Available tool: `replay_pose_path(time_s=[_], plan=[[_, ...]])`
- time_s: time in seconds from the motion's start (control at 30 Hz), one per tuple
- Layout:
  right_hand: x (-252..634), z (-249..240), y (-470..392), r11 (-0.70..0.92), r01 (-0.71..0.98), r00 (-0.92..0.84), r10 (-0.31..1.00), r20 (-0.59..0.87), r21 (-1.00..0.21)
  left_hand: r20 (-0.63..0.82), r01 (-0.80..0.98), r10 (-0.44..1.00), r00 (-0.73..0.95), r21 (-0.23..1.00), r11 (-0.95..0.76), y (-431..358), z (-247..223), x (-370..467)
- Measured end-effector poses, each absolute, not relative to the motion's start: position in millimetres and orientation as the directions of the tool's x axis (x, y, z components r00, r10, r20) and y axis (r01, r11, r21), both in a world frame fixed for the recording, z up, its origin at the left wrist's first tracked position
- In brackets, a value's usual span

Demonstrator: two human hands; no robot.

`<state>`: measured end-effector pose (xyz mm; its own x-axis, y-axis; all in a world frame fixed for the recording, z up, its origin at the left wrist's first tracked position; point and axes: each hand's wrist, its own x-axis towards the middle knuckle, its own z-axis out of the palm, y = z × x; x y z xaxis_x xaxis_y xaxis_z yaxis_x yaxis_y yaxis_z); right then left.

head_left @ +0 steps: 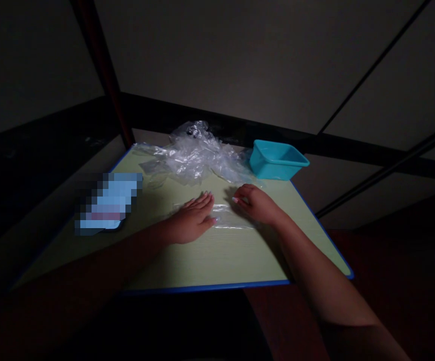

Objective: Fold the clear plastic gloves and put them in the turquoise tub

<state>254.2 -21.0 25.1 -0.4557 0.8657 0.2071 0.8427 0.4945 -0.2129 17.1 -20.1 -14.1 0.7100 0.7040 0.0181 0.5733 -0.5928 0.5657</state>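
Left hand point(192, 220): fingers outstretched, gripping nothing.
Right hand point(253, 203): curled; we cannot tell its grip.
Clear plastic point(234, 219), frame centre: our dragging palm could crease it.

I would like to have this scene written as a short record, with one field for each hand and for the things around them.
Left hand: flat, fingers spread slightly, on the transparent plastic sheet
Right hand: fingers curled, at the sheet's right part; grip unclear
Far edge: crumpled plastic pile
Far right corner: turquoise bin, upright
Left side: pixelated item, not identifiable
Surface: pale table with blue edging
Light: dim
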Motion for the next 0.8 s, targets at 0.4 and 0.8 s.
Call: replay_pose_path(time_s=[0.4,0.8], plan=[[240,17,-29,0.583,0.785,-0.537,0.809,0.238,-0.212,-0.038,0.706,0.715,0.698,0.203,-0.678,-34,-10,24],[265,29,-17,0.317,0.937,-0.304,0.947,0.103,-0.148,-0.075,0.666,0.666,0.742,0.199,-0.719,-38,-1,21]])
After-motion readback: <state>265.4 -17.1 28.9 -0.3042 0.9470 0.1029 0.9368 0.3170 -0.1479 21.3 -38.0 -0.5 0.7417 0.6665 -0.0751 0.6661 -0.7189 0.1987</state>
